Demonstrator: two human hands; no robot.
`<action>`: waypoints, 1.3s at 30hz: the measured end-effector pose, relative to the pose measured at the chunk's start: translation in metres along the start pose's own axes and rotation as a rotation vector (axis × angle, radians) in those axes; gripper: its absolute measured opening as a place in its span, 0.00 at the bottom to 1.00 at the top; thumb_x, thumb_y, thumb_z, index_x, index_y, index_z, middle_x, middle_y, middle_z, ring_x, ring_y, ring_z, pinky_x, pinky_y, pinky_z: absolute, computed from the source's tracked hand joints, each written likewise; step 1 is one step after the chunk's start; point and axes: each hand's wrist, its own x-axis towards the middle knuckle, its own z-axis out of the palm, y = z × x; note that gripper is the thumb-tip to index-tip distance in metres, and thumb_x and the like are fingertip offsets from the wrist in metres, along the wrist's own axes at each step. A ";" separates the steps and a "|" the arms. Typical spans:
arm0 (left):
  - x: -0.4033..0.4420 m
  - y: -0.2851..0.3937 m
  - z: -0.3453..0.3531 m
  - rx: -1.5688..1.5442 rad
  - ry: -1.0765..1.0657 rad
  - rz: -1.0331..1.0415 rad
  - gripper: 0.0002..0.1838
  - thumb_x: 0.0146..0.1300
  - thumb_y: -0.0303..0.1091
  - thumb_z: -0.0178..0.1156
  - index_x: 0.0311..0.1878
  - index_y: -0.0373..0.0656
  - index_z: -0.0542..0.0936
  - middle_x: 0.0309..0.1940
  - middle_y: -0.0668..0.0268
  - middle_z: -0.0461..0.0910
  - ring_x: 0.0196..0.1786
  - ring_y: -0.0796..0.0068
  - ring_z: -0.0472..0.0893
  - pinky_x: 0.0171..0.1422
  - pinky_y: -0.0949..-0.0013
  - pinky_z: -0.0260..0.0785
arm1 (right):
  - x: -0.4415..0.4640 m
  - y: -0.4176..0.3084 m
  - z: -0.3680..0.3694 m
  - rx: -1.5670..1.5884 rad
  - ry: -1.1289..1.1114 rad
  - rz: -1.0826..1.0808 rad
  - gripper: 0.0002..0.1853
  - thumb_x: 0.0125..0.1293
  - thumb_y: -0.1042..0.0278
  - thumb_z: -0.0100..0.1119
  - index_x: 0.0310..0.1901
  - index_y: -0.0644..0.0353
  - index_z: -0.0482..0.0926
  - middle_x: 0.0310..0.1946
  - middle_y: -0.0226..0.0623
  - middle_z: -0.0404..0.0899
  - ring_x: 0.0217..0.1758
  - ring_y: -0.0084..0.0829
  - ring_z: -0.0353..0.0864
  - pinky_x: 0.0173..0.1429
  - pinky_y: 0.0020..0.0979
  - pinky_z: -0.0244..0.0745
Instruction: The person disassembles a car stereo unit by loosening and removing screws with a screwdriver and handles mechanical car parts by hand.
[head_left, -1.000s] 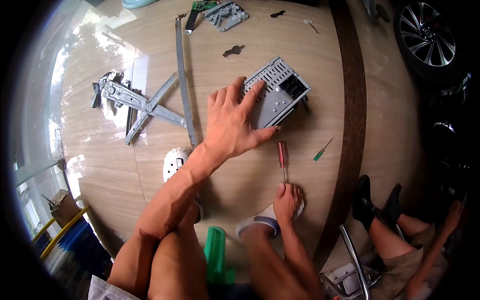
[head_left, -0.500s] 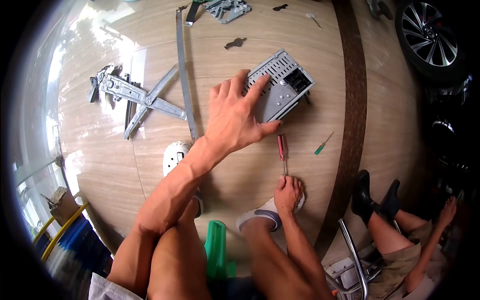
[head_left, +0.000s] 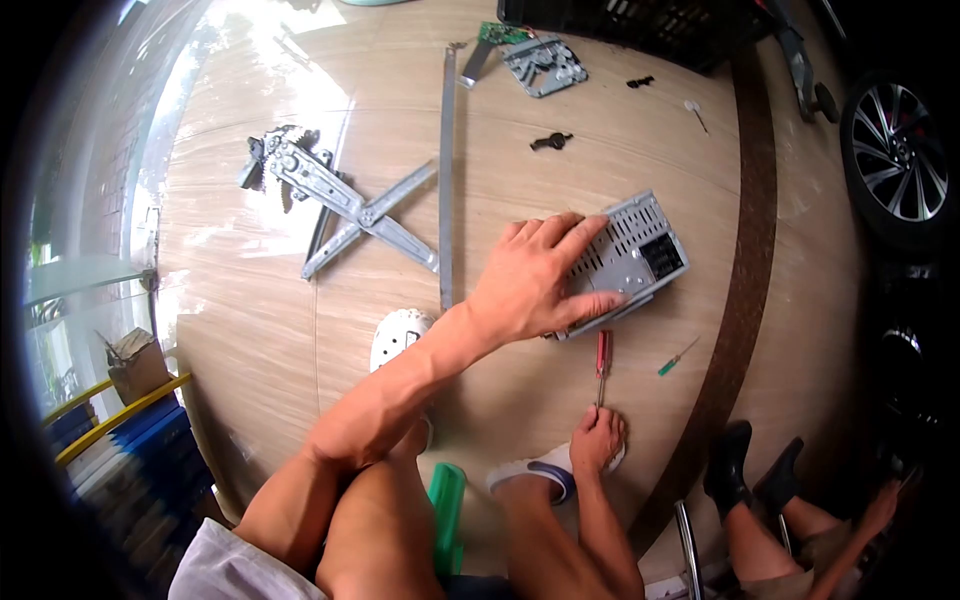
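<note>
The left hand [head_left: 532, 275] has shifted its thumb over the perforated silver-grey metal box [head_left: 622, 264], half-spread and clasping it on the beige floor [head_left: 520, 400]; on the box's near side, the right hand [head_left: 597, 443] pinches a red-handled screwdriver [head_left: 603, 352]. Uneven pressure could skid the box.

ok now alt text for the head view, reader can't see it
A person's left hand is spread over a vented metal box on a tiled floor, while the right hand holds a red-handled screwdriver by its shaft. Nearby lie a green-handled tool and an X-shaped mechanism.
</note>
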 end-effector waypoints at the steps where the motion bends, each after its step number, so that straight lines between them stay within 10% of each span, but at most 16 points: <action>1: 0.007 -0.005 -0.004 -0.080 0.013 -0.030 0.45 0.61 0.59 0.72 0.75 0.43 0.72 0.60 0.43 0.81 0.57 0.48 0.82 0.67 0.52 0.71 | 0.000 0.001 0.000 -0.003 -0.004 0.003 0.12 0.74 0.60 0.59 0.39 0.61 0.80 0.41 0.50 0.82 0.50 0.56 0.77 0.56 0.53 0.72; 8: 0.092 -0.095 -0.006 -0.456 0.144 -0.665 0.29 0.73 0.51 0.64 0.57 0.29 0.85 0.42 0.55 0.89 0.42 0.69 0.87 0.49 0.65 0.80 | 0.005 -0.004 -0.004 0.051 0.030 -0.038 0.11 0.74 0.62 0.59 0.38 0.62 0.79 0.39 0.51 0.79 0.48 0.57 0.76 0.55 0.54 0.72; 18: 0.192 -0.175 -0.006 0.448 -0.089 -0.350 0.34 0.70 0.59 0.62 0.75 0.56 0.74 0.76 0.42 0.62 0.74 0.35 0.69 0.75 0.41 0.66 | 0.010 -0.003 -0.004 0.049 -0.003 -0.048 0.12 0.74 0.62 0.59 0.37 0.63 0.78 0.38 0.52 0.78 0.47 0.59 0.76 0.54 0.56 0.72; 39: 0.204 -0.145 0.007 0.670 -0.072 -0.012 0.26 0.76 0.53 0.56 0.53 0.34 0.82 0.60 0.50 0.73 0.64 0.53 0.72 0.64 0.50 0.63 | 0.013 0.004 -0.002 0.055 -0.068 -0.050 0.13 0.77 0.62 0.56 0.36 0.63 0.75 0.38 0.53 0.76 0.47 0.59 0.75 0.54 0.56 0.71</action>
